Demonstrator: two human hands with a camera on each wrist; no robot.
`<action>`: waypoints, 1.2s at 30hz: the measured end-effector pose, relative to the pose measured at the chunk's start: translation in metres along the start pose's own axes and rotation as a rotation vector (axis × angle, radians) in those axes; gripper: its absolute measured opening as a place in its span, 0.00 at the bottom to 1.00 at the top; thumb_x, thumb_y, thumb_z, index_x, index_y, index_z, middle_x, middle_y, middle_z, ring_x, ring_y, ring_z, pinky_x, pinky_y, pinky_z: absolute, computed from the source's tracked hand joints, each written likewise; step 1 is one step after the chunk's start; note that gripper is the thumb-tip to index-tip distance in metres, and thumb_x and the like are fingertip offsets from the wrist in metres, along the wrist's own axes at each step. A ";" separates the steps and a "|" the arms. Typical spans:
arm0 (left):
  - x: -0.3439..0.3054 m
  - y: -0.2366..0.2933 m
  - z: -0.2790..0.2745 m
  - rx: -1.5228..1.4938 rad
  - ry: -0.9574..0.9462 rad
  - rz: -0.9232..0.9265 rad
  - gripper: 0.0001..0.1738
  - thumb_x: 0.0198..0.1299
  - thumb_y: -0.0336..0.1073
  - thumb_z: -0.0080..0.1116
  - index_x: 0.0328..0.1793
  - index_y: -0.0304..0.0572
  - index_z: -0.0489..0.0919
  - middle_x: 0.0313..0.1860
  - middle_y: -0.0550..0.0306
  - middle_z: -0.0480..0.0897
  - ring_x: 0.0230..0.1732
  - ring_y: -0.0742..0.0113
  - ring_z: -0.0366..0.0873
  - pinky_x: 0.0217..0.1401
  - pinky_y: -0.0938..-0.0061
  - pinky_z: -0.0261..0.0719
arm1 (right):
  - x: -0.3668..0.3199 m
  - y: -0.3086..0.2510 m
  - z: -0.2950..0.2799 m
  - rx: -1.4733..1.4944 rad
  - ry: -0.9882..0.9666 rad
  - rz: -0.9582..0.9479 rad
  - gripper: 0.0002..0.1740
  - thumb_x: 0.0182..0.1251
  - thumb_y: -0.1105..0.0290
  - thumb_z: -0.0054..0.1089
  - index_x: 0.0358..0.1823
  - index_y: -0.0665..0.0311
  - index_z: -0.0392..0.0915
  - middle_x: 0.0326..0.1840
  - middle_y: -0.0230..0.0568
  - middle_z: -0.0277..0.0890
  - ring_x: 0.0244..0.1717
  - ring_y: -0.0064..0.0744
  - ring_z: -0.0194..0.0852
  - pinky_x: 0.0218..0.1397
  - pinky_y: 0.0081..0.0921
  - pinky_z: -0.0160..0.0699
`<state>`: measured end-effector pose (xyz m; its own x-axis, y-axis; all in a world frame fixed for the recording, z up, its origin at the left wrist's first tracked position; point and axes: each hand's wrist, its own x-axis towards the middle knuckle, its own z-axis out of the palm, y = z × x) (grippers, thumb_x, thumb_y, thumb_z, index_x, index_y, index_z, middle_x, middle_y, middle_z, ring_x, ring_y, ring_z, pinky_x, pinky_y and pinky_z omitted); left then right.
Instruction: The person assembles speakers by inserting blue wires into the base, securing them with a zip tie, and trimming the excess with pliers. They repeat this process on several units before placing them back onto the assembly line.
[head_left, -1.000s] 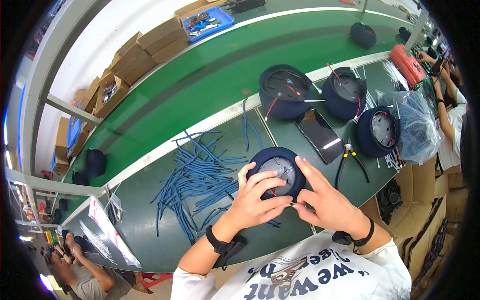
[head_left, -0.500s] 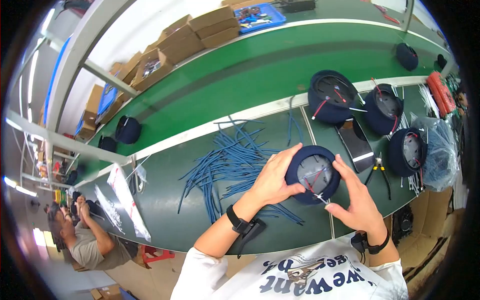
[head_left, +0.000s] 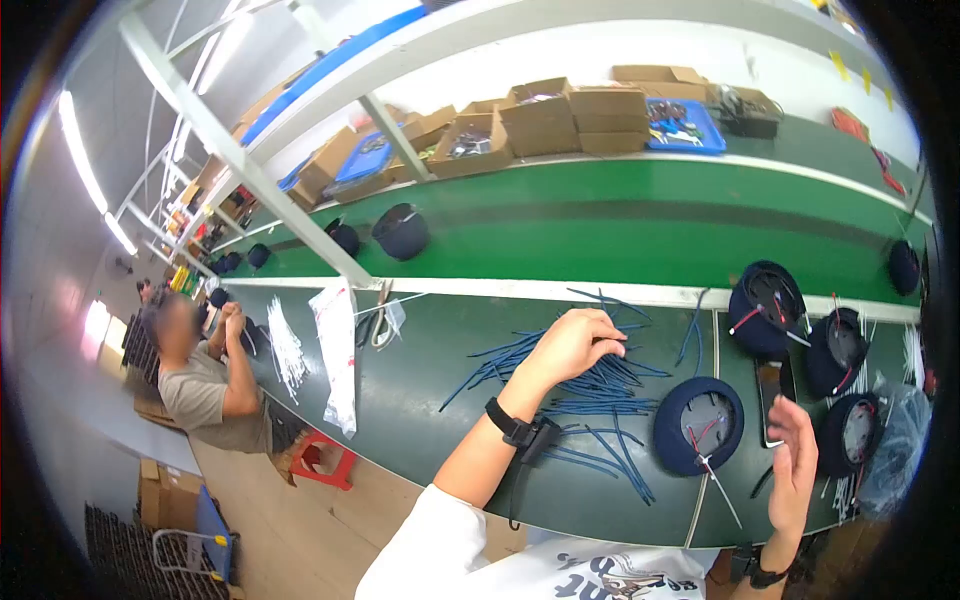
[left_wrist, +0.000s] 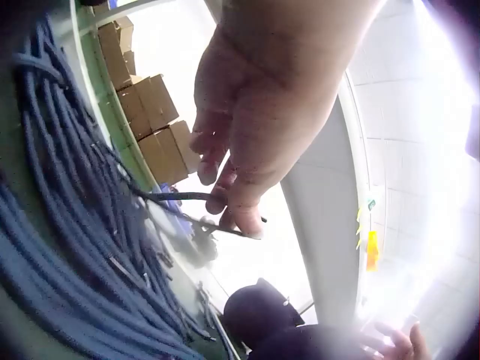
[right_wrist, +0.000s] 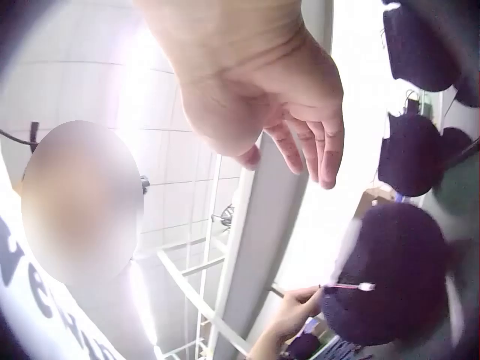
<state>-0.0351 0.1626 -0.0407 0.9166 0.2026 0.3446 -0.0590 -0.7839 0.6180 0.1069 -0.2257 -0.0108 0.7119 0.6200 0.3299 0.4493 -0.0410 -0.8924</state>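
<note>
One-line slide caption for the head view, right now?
Left hand curls into the blue tubes; open right hand hovers beside the navy round part on the green bench.

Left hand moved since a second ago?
Yes. The left hand left the cap and now picks at the tube pile left of it.

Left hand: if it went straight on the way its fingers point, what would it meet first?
The blue tubes: the left hand curls its fingers down onto the pile and seems to touch a strand, though depth is unclear.
</note>
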 end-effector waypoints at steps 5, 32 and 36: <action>0.014 0.065 -0.013 -0.215 0.222 0.025 0.11 0.65 0.28 0.72 0.53 0.41 0.93 0.42 0.54 0.89 0.45 0.61 0.86 0.50 0.67 0.83 | 0.009 -0.036 -0.009 0.344 -0.452 0.357 0.29 0.87 0.52 0.50 0.55 0.77 0.86 0.31 0.51 0.89 0.30 0.40 0.91 0.35 0.33 0.91; 0.019 0.151 0.109 -1.029 -0.046 -0.236 0.12 0.70 0.21 0.68 0.58 0.28 0.87 0.48 0.49 0.91 0.41 0.70 0.90 0.36 0.79 0.89 | 0.025 -0.018 0.039 0.731 0.139 0.201 0.08 0.81 0.76 0.62 0.53 0.73 0.86 0.50 0.40 0.81 0.49 0.22 0.79 0.53 0.23 0.81; 0.015 0.145 0.107 -0.895 -0.098 -0.178 0.12 0.67 0.20 0.71 0.56 0.27 0.86 0.46 0.49 0.92 0.41 0.70 0.91 0.37 0.80 0.90 | 0.019 -0.004 0.046 0.687 0.234 0.003 0.11 0.65 0.88 0.73 0.47 0.74 0.87 0.49 0.46 0.84 0.48 0.30 0.85 0.55 0.28 0.86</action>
<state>0.0128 -0.0105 -0.0217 0.9685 0.1941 0.1560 -0.1608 0.0093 0.9869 0.0938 -0.1779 -0.0147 0.8438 0.4336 0.3161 0.0615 0.5071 -0.8597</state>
